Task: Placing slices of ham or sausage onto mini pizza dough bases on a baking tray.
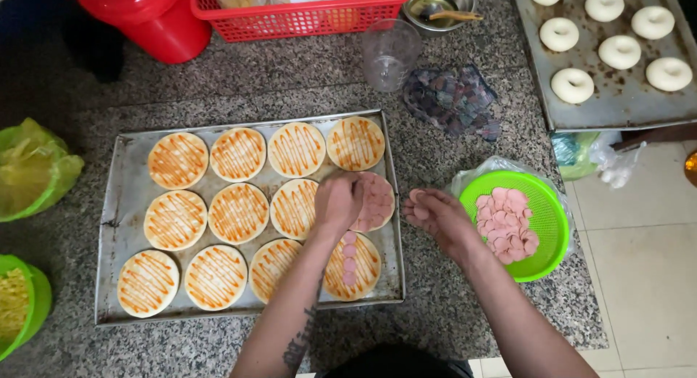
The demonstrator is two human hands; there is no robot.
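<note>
With the left hand (337, 202) pinching a sausage slice onto the sauced dough round (374, 202) at the baking tray's (116, 204) three o'clock edge, best overlap slices evenly, feeding from the cupped right hand (435, 215) holding spare slices.

Two bare forearms reach in from the near edge. The left hand (337, 202) points down with fingers bunched together. The right hand (435, 213) sits just right of it, palm up, fingers loosely curled.

Round dough base (375, 202) covered with pink sausage slices, flat on baking tray (131, 182), sausage slices (419, 206) cupped in palm
</note>
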